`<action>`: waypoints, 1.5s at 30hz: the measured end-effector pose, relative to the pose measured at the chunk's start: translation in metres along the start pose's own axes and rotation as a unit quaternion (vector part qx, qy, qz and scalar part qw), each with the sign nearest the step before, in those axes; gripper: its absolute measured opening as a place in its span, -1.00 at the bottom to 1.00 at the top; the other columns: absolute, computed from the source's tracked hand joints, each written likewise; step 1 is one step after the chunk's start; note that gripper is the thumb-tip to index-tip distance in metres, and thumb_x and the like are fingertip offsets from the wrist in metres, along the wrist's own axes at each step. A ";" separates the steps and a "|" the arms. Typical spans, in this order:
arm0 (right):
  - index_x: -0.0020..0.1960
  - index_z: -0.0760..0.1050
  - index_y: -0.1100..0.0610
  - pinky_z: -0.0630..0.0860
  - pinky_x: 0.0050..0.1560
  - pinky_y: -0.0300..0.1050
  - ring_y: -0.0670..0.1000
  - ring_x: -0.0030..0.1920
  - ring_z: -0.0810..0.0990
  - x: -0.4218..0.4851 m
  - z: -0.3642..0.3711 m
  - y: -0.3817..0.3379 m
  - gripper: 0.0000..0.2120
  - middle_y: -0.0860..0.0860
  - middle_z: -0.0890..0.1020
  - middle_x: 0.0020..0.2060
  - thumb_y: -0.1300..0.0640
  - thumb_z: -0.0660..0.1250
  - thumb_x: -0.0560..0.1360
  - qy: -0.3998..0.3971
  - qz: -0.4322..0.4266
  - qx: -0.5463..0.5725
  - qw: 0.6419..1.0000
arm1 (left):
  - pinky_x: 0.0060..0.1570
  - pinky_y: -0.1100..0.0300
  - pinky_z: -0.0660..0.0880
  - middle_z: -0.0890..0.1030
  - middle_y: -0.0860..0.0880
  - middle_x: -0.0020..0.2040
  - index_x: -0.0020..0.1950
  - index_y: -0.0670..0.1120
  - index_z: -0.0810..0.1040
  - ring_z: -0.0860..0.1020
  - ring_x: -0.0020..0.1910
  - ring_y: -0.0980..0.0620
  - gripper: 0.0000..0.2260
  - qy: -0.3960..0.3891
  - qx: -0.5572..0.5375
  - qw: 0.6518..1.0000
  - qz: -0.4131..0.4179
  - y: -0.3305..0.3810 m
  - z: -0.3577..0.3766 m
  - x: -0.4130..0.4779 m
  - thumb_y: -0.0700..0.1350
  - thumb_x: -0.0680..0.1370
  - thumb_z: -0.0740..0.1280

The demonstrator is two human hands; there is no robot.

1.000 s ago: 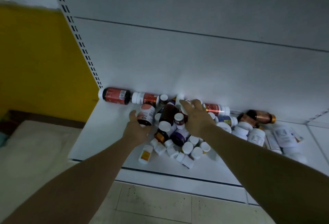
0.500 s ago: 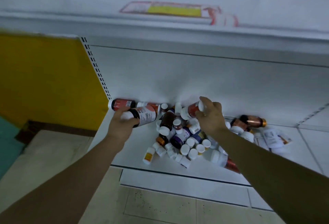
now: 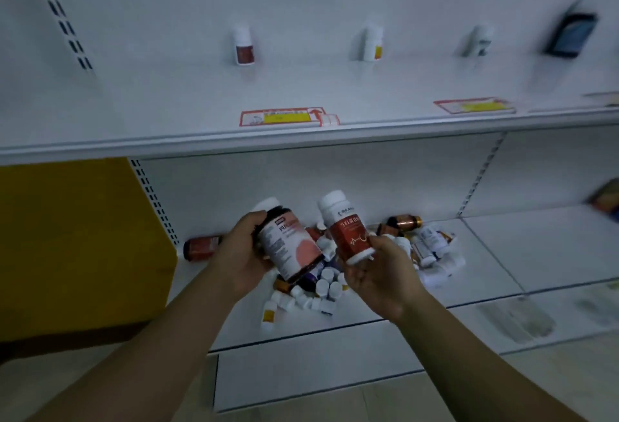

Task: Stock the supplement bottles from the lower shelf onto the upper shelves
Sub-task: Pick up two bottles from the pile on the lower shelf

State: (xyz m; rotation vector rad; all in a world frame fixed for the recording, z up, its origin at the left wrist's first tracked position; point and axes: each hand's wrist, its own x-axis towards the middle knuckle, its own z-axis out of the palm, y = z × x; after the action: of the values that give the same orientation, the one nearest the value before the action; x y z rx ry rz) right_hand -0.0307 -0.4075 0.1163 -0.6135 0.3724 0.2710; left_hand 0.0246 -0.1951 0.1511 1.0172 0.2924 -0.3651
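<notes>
My left hand (image 3: pixel 243 255) grips a large dark bottle (image 3: pixel 290 246) with a white and pink label, lifted above the pile. My right hand (image 3: pixel 382 274) holds a white bottle with a red label (image 3: pixel 346 230), white cap pointing up. Below both hands a pile of supplement bottles (image 3: pixel 318 291) lies on the lower shelf (image 3: pixel 495 254). A red bottle (image 3: pixel 201 247) lies alone at the pile's left. The upper shelf (image 3: pixel 167 113) carries three upright white bottles at the back: one (image 3: pixel 243 46), a second (image 3: pixel 372 42) and a third (image 3: pixel 477 41).
Red and yellow price labels (image 3: pixel 288 116) lie on the upper shelf near its front edge, another (image 3: pixel 474 106) to the right. A dark boxed item (image 3: pixel 571 34) stands at the far right of the upper shelf. A yellow panel (image 3: pixel 77 244) is on the left.
Both hands have lifted a bottle each out of the pile and raised them. The view has tilted up, so the upper shelf now shows.
</notes>
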 end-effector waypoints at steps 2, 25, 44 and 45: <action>0.24 0.41 0.23 0.54 -0.19 -0.11 0.16 -0.11 0.60 -0.024 0.000 0.003 -0.60 0.26 0.62 -0.02 0.12 0.25 0.44 -0.008 -0.008 -0.005 1.000 | -0.03 -0.07 0.54 0.59 -0.19 0.15 0.27 -0.14 0.50 0.58 0.09 -0.18 -0.66 -0.062 0.007 0.997 -0.037 -0.001 0.011 -0.011 -0.04 0.55 0.21; 0.20 0.49 0.13 0.59 -0.22 -0.05 0.11 -0.20 0.66 -0.277 -0.079 -0.190 -0.53 0.15 0.65 -0.11 -0.07 0.32 0.37 0.067 -0.343 -0.179 0.920 | -0.12 -0.01 0.59 0.65 -0.13 -0.05 0.22 0.01 0.47 0.64 -0.16 -0.09 -0.56 -0.432 0.148 0.889 0.033 -0.096 0.319 -0.119 -0.06 0.34 0.36; 0.19 0.48 -0.05 0.55 -0.16 -0.05 0.05 -0.02 0.60 -0.374 -0.237 -0.390 -0.77 0.04 0.62 0.00 0.12 0.21 0.56 0.279 -0.498 -0.282 0.771 | 0.05 -0.23 0.52 0.63 -0.16 0.07 0.31 -0.04 0.41 0.57 0.06 -0.19 -0.53 -0.542 0.118 0.831 -0.040 -0.253 0.595 -0.104 -0.23 0.39 0.19; 0.15 0.51 -0.01 0.56 -0.14 -0.02 0.05 -0.06 0.61 -0.374 -0.245 -0.403 -0.80 0.06 0.64 -0.03 0.12 0.19 0.57 0.287 -0.497 -0.275 0.772 | 0.03 -0.26 0.51 0.63 -0.14 0.06 0.32 -0.02 0.40 0.58 0.05 -0.20 -0.49 -0.556 0.120 0.822 -0.029 -0.260 0.611 -0.098 -0.29 0.37 0.18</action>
State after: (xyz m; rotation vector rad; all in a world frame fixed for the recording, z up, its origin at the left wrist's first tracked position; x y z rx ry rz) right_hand -0.2873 -0.9229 0.2916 -1.3963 0.5027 -0.8969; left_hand -0.1331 -0.8319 0.2940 0.8821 -0.8061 -1.0023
